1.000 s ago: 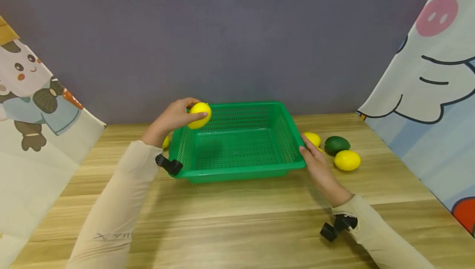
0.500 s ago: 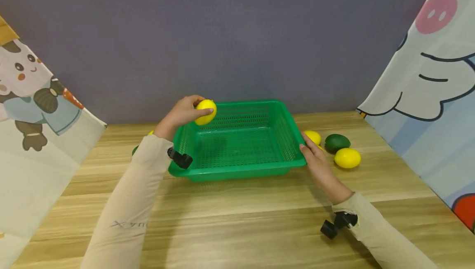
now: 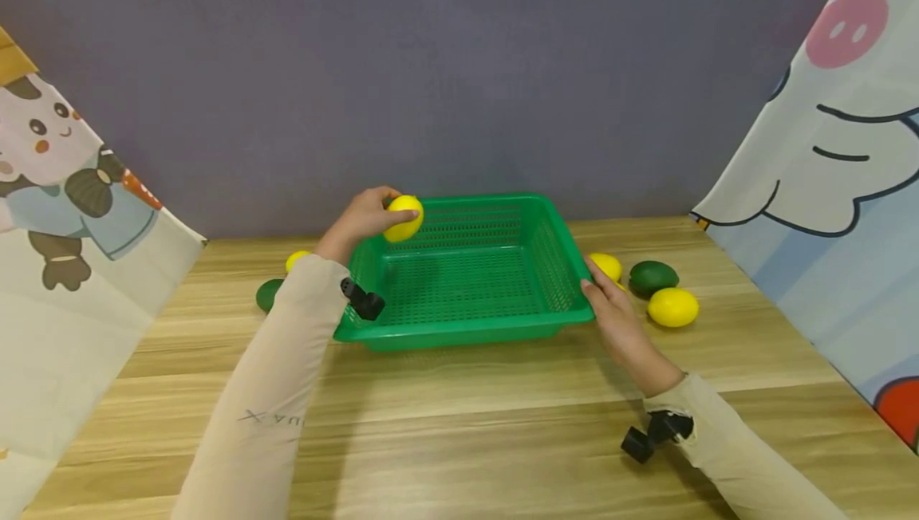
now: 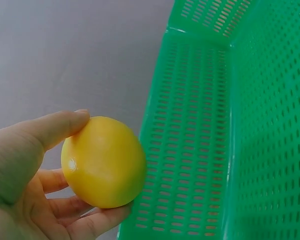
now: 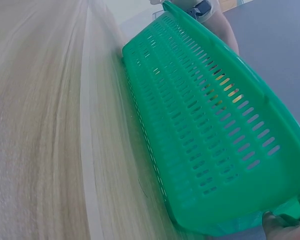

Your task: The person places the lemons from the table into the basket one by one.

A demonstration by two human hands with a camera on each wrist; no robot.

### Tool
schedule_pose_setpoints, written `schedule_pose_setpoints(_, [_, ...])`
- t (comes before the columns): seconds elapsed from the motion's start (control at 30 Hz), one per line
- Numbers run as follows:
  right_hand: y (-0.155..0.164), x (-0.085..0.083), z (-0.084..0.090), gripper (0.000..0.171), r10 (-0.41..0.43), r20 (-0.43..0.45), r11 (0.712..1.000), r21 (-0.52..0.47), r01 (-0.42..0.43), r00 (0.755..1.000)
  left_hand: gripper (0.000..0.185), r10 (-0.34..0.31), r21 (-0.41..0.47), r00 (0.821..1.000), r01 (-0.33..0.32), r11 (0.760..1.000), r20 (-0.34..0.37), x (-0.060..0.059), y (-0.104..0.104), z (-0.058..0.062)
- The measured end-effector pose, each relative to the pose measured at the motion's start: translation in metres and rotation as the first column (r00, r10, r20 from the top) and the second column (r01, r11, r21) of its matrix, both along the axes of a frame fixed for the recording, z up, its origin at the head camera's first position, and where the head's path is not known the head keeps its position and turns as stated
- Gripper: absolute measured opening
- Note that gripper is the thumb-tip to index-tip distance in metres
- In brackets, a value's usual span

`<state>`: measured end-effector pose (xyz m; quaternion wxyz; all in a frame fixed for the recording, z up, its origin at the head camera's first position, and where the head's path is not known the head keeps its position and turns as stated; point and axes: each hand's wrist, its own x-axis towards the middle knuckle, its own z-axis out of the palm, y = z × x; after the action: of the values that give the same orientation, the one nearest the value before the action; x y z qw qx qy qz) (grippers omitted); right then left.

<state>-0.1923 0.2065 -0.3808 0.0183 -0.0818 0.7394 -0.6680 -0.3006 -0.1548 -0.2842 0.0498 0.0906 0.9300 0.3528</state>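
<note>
A yellow lemon [image 3: 404, 218] is pinched between the thumb and fingers of my left hand [image 3: 366, 221], above the far left part of a green basket [image 3: 459, 332]. In the left wrist view the lemon [image 4: 104, 162] hangs beside the basket's slotted wall [image 4: 185, 135], with the thumb on top and the fingers underneath. My right hand [image 3: 617, 325] grips the basket's right rim near its front corner. Only the thumb [image 5: 277, 227] and a little of that hand show in the right wrist view. The visible basket floor has nothing on it.
On the right of the wooden table [image 3: 459, 440] lie a dark green avocado-like fruit [image 3: 653, 278], a lemon [image 3: 672, 307] and more yellow fruit [image 3: 605, 266] partly behind my hand. Left of the basket are another yellow fruit [image 3: 297, 260] and a dark green one [image 3: 269, 294]. A grey wall [image 3: 459, 81] stands behind.
My left hand has moved slightly right with the lemon, further over the basket. Its sleeve has uncovered the fruits on the left. My right hand stays on the rim.
</note>
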Motion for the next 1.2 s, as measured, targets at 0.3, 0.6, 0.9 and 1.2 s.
schedule_pose_setpoints(0.3, [0.0,0.0,0.0,0.059,0.012,0.008,1.0,0.004,-0.012,1.0,0.062,0.035,-0.037,0.998,-0.033,0.999,0.046,-0.005,0.008,-0.006])
schedule_pose_setpoints(0.6, [0.0,0.0,0.001,0.058,0.008,0.001,1.0,0.016,-0.008,1.0,0.067,0.062,-0.065,0.992,-0.055,0.996,0.114,-0.012,0.012,-0.02])
schedule_pose_setpoints(0.9, [0.002,0.001,0.003,0.059,0.027,0.004,0.999,0.022,-0.027,1.0,0.055,0.063,-0.071,0.985,-0.052,0.996,0.158,-0.012,0.017,-0.026])
schedule_pose_setpoints(1.2, [0.002,0.0,0.001,0.06,0.022,0.007,1.0,0.021,-0.022,1.0,0.041,0.089,-0.129,0.969,-0.06,0.99,0.231,-0.012,0.017,-0.033])
